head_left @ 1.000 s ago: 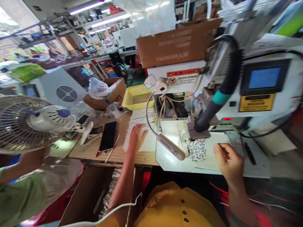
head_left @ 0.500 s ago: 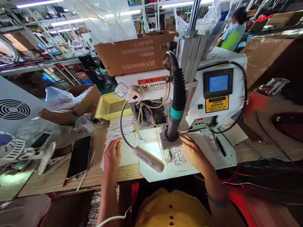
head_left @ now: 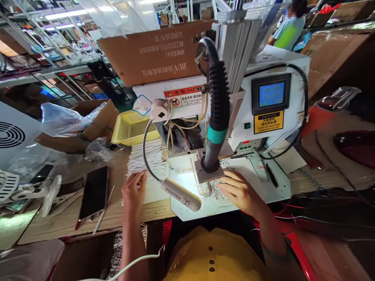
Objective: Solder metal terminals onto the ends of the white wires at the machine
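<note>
While the left hand (head_left: 133, 192) lies open on a white sheet (head_left: 154, 190), the right hand (head_left: 240, 191) rests open on speckled pieces (head_left: 217, 194) at 6 o'clock of the ribbed hose (head_left: 218, 89). Its thin wires (head_left: 145, 154) run 9 to 3 o'clock.

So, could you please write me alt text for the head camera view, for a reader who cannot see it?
A person's left hand rests on a sheet of white strips while the right hand lies on the lit white plate of a bench machine, beside small scattered parts under a black hose. A phone and yellow basket sit to the left.
</note>
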Demonstrator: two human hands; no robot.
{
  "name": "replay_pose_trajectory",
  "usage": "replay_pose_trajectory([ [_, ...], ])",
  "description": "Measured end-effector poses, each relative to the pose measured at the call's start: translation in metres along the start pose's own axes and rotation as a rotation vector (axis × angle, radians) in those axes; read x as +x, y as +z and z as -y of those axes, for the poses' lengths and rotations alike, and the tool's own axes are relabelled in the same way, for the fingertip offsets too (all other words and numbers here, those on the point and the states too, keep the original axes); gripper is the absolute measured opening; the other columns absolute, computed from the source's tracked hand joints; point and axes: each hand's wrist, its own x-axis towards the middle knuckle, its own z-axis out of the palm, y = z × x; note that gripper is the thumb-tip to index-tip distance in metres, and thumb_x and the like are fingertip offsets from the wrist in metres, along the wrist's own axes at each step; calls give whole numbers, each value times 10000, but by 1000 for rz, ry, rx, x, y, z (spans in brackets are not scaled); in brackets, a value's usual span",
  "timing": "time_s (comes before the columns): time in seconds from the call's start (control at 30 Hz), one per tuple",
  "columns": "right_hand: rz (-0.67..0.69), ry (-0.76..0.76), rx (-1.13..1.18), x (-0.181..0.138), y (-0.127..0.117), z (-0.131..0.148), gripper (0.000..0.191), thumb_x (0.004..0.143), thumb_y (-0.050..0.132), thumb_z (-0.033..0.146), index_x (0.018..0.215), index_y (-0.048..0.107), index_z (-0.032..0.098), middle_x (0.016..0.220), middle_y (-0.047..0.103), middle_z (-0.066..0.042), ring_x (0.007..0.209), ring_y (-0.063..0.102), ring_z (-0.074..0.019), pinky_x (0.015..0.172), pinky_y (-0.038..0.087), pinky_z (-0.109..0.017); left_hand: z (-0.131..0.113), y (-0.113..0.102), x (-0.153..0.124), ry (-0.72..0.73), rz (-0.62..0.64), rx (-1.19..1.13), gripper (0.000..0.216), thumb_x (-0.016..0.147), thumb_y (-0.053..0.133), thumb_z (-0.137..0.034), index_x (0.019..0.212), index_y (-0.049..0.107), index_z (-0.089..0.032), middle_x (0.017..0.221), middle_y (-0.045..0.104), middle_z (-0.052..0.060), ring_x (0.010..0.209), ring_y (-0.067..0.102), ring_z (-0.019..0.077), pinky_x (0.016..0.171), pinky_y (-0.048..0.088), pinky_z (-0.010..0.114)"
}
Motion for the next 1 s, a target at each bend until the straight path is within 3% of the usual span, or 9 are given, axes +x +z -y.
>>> replay_pose_trajectory([
  [0.1, -26, 26, 19, -4, -1, 0, 218, 904, 509, 130, 1046, 662, 194, 1107, 640, -73, 1153, 497, -233, 938, 473, -463, -1, 0, 0, -9, 19, -12, 251, 871, 486, -289, 930, 687, -150, 861, 671, 58, 645, 558, 126, 621, 454, 240],
  [0.27, 61, -26, 67, -6, 0, 9, 206, 904, 509, 130, 981, 685, 204, 1231, 576, -67, 1210, 442, -239, 984, 435, -481, -2, -1, 0, 7, -2, -17, 263, 879, 463, -272, 961, 684, -156, 870, 674, 59, 697, 584, 138, 662, 459, 250],
  [0.47, -75, 74, 22, -18, -11, -9, 192, 888, 528, 101, 1001, 655, 189, 1190, 585, -83, 1203, 441, -246, 952, 454, -468, -3, -2, 0, -17, -30, 22, 290, 901, 457, -305, 1045, 679, -184, 845, 658, 45, 684, 575, 130, 632, 420, 239],
  [0.6, -210, 165, 4, -10, -4, 0, 186, 898, 508, 100, 1013, 630, 181, 1023, 637, -78, 1049, 539, -214, 888, 489, -433, -2, 0, 0, 5, -11, 2, 293, 895, 451, -296, 1008, 689, -167, 855, 666, 57, 738, 591, 146, 623, 433, 235],
  [0.8, -19, 8, -84, 18, 11, 21, 223, 893, 472, 68, 996, 651, 152, 1035, 660, -57, 1055, 534, -230, 951, 451, -438, -1, 0, 0, 21, 22, -17, 283, 874, 443, -263, 961, 692, -159, 879, 683, 63, 770, 612, 158, 638, 464, 245],
  [1.0, -124, 65, -75, 1, -3, 9, 216, 888, 499, 96, 1024, 638, 189, 1017, 656, -58, 1080, 511, -243, 916, 458, -453, 0, -1, 1, 31, 30, -1, 280, 855, 436, -238, 957, 687, -167, 861, 682, 53, 704, 597, 148, 654, 472, 256],
])
